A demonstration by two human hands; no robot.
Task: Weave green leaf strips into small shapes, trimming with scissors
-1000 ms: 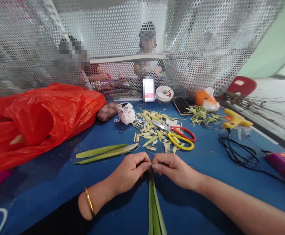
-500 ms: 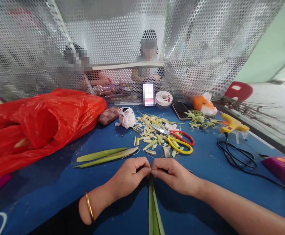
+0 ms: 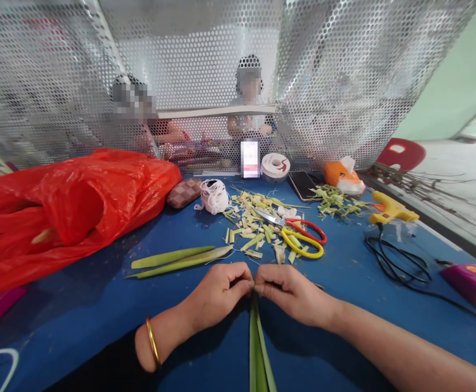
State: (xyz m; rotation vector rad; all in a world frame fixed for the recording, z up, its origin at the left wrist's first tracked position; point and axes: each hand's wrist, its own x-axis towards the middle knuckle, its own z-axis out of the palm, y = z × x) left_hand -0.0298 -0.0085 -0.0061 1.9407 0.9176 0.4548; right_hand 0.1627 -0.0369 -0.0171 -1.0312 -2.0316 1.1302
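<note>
Long green leaves run from the bottom edge of the view up to my fingertips, bunched to a narrow end there. My left hand pinches that end from the left, thumb against curled fingers. Facing it, my right hand pinches the same end, and the fingertips of both hands meet. What exactly lies between the fingertips is hidden. Two cut leaf pieces lie on the blue table beyond my left hand. Scissors with one red and one yellow handle rest among pale green leaf scraps beyond my right hand.
A red plastic bag covers the left side. White string, a ribbon roll, a lit phone and a tissue pack stand at the back. A yellow glue gun with black cord lies right. People sit behind a perforated screen.
The view has shifted slightly, so the things on the table appear a little farther right. Both hands keep the same pinch on the leaves.
</note>
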